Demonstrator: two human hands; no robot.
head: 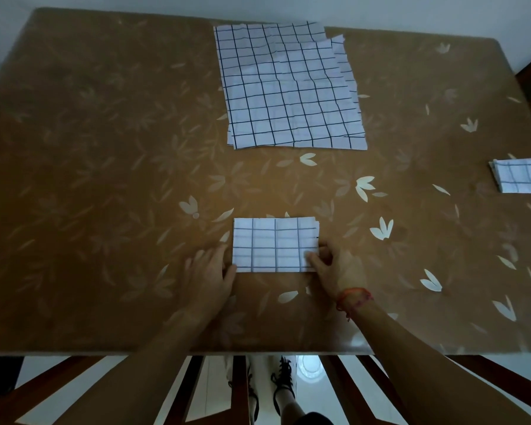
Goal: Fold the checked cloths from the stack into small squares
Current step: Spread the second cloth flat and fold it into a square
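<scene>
At front of table (105, 185), folded cloth (273, 245); left hand (207, 274) touching, right hand (334, 269) pinching

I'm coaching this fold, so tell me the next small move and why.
Probably carry the right end over onto the left end. The half-folded cloth is a rectangle, not yet a square. The right hand pinches its near right corner, and the left hand rests at its left edge.

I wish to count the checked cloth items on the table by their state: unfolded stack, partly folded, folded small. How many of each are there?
Unfolded stack: 1 (its layers cannot be counted)
Partly folded cloth: 1
Small folded pile: 1
Total: 3
</scene>
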